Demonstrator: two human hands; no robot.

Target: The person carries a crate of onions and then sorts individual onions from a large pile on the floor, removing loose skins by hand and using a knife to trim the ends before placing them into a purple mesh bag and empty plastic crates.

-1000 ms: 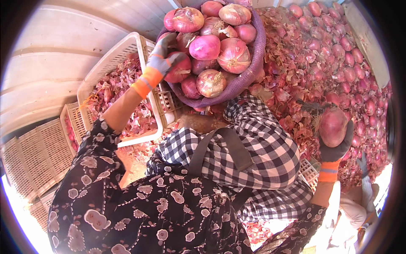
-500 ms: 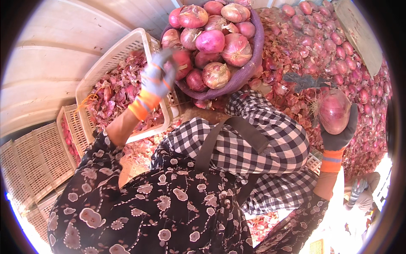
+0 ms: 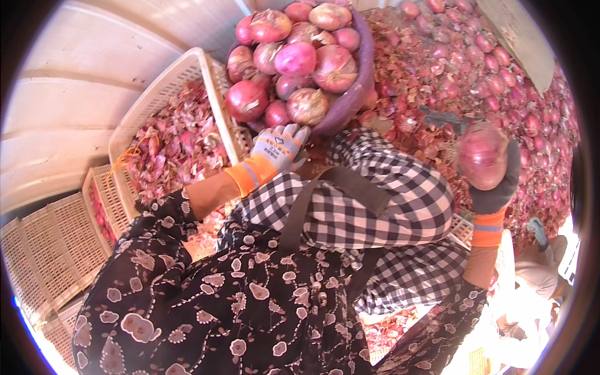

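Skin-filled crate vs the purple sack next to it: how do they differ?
Colour: the crate is off-white, the sack purple.
Build: the crate has straight, slotted walls; the sack is rounded cloth.
Contents: the crate holds mostly loose skins, the sack whole onions.
Fill: the sack is heaped above its rim; the crate's skins lie lower, inside its walls.
Shared: both are open-topped.

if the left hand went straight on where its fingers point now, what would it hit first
Probably the near side of the purple sack, below its heaped onions; depth is unclear, so the left hand may already touch it.
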